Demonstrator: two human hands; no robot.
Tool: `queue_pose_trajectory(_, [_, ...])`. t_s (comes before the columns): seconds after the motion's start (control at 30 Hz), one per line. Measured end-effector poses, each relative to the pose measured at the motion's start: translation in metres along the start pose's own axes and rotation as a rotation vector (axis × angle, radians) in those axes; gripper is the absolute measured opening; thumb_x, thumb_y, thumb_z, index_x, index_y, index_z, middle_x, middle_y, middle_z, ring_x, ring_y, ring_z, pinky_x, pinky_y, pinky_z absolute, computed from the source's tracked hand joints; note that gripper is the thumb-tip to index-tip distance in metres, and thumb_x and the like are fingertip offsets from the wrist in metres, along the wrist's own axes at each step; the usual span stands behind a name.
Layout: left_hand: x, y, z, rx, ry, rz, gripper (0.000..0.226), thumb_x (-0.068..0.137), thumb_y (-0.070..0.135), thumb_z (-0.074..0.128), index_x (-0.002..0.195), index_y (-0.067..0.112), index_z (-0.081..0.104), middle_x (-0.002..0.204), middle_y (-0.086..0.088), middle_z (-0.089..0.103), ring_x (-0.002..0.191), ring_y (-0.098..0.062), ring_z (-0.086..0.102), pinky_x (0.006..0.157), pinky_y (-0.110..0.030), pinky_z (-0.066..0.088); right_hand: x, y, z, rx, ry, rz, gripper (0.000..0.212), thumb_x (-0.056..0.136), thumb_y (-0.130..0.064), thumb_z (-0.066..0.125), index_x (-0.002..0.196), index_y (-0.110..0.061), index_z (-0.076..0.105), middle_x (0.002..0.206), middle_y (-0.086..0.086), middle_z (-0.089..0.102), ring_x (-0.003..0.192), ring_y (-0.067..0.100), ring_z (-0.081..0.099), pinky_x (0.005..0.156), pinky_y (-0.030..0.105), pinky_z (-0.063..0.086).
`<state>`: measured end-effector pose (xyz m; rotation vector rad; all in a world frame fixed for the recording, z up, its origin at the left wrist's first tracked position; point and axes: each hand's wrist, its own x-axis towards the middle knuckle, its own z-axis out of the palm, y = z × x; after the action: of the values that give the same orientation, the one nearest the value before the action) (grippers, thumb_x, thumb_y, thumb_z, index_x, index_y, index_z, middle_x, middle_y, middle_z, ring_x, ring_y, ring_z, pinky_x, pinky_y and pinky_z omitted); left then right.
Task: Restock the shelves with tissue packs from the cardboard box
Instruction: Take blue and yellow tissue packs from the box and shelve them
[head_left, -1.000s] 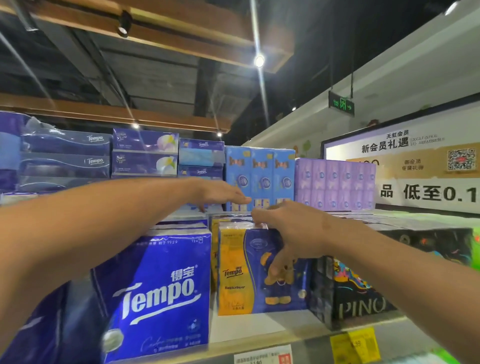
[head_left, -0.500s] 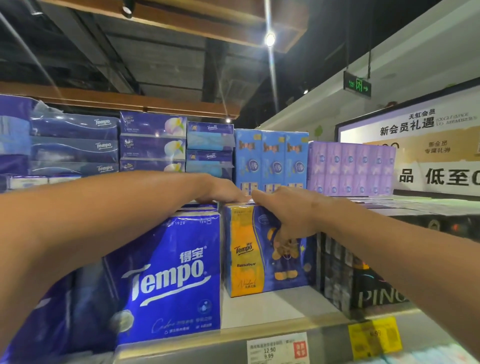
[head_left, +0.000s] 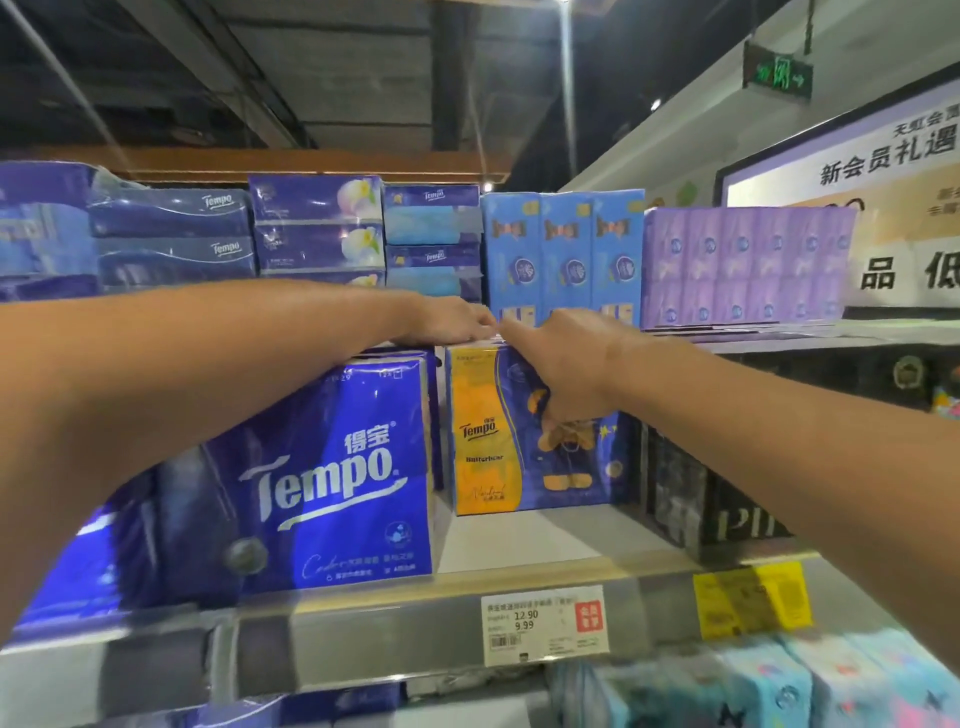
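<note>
the landmark is the yellow-and-blue tempo pack (head_left: 519, 441), which stands upright on the shelf (head_left: 519, 540), set back from the front edge. to the left of it, close beside with a narrow gap, stands the big blue tempo pack (head_left: 332, 483), closer to the shelf's front edge. the left hand (head_left: 452, 325) lies flat above, its fingers (head_left: 483, 325) straight and resting over the top left corner of the yellow-and-blue pack and the top of the blue one, gripping nothing. just right of those fingers, almost touching them, the right hand (head_left: 566, 358) sits over the landmark pack's top edge, thumb curled down on its front face and the other fingers over the top; how far they wrap behind i cannot tell. right of the landmark pack stand dark packs (head_left: 727, 509). below it, on the shelf's front rail, hangs a white price tag (head_left: 545, 626), and right of that a yellow tag (head_left: 753, 600)
</note>
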<state>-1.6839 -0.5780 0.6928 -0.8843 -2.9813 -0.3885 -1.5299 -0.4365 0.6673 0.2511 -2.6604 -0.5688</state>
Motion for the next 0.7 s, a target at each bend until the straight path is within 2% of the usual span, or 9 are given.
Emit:
queue_pose_trajectory(0.07, [-0.017,0.012,-0.006,0.035,0.015,-0.013,0.046,0.101,0.043,0.042,0.141,0.022,0.050,0.147,-0.004,0.049,0.133,-0.025,0.046,0.111,-0.040,0.038,-0.002,-0.001,0.001,0.016,-0.015,0.013,0.098,0.076,-0.042,0.079,0.141,-0.027,0.007,0.096,0.012,0.049,0.087,0.035,0.056,0.060,0.038,0.049])
queue_pose_trajectory(0.13, [-0.032,0.022,-0.012,0.100,0.005,-0.036,0.042,0.107,0.035,0.035,0.145,0.020,0.044,0.143,0.004,0.047,0.124,-0.020,0.048,0.097,-0.032,0.042,-0.004,-0.004,0.000,0.025,-0.020,0.037,0.097,0.079,-0.039,0.078,0.144,-0.026,0.007,0.096,0.010,0.045,0.085,0.033,0.054,0.052,0.034,0.042])
queue_pose_trajectory(0.2, [-0.048,0.028,-0.024,0.142,-0.010,-0.126,0.042,0.107,0.039,0.032,0.145,0.024,0.040,0.134,0.006,0.045,0.117,-0.019,0.048,0.088,-0.033,0.047,-0.008,-0.006,-0.002,0.016,-0.015,0.064,0.081,0.081,-0.037,0.076,0.141,-0.018,0.025,0.096,0.009,0.044,0.081,0.031,0.049,0.048,0.032,0.033])
queue_pose_trajectory(0.3, [-0.059,0.019,-0.026,0.117,-0.158,-0.274,0.046,0.101,0.052,0.039,0.145,0.038,0.040,0.140,0.004,0.047,0.130,-0.027,0.045,0.104,-0.052,0.042,-0.018,-0.008,-0.005,0.059,0.023,0.095,0.053,0.084,-0.031,0.072,0.123,-0.014,0.040,0.103,0.011,0.051,0.081,0.031,0.045,0.057,0.035,0.034])
queue_pose_trajectory(0.43, [-0.062,0.010,-0.017,0.113,-0.073,-0.286,0.044,0.102,0.051,0.038,0.144,0.036,0.039,0.149,0.001,0.043,0.130,-0.025,0.045,0.109,-0.046,0.036,-0.034,-0.012,-0.009,0.131,0.162,0.042,0.031,0.085,-0.025,0.065,0.097,-0.017,0.038,0.108,0.009,0.058,0.095,0.033,0.055,0.079,0.042,0.041])
queue_pose_trajectory(0.5, [-0.067,0.015,-0.019,0.064,-0.072,-0.322,0.033,0.102,0.048,0.042,0.128,0.030,0.053,0.136,-0.002,0.056,0.122,-0.024,0.054,0.107,-0.047,0.040,-0.048,-0.022,-0.010,0.345,0.403,-0.041,0.018,0.089,-0.024,0.058,0.101,-0.020,0.045,0.102,0.006,0.061,0.094,0.030,0.059,0.076,0.039,0.044])
queue_pose_trajectory(0.57, [-0.067,0.015,-0.023,0.031,-0.089,-0.381,0.026,0.101,0.047,0.045,0.116,0.030,0.056,0.122,-0.002,0.060,0.116,-0.025,0.057,0.104,-0.052,0.045,-0.065,-0.043,-0.010,0.795,0.543,-0.119,0.027,0.091,-0.030,0.052,0.118,-0.024,0.054,0.090,0.000,0.065,0.083,0.020,0.061,0.067,0.036,0.048])
queue_pose_trajectory(0.63, [-0.065,0.013,-0.029,0.076,-0.096,-0.456,0.043,0.097,0.054,0.047,0.129,0.025,0.054,0.129,-0.003,0.056,0.121,-0.029,0.055,0.105,-0.055,0.043,-0.078,-0.068,-0.010,1.194,0.437,-0.212,0.044,0.087,-0.049,0.054,0.126,-0.027,0.050,0.090,-0.005,0.067,0.084,0.011,0.062,0.073,0.035,0.051])
queue_pose_trajectory(0.7, [-0.064,0.010,-0.034,0.051,-0.172,-0.551,0.060,0.095,0.063,0.045,0.136,0.020,0.052,0.139,-0.009,0.052,0.133,-0.032,0.048,0.111,-0.055,0.036,-0.078,-0.093,-0.002,1.242,0.288,-0.228,0.084,0.076,-0.068,0.060,0.144,-0.028,0.030,0.124,-0.002,0.062,0.111,0.016,0.058,0.093,0.040,0.049])
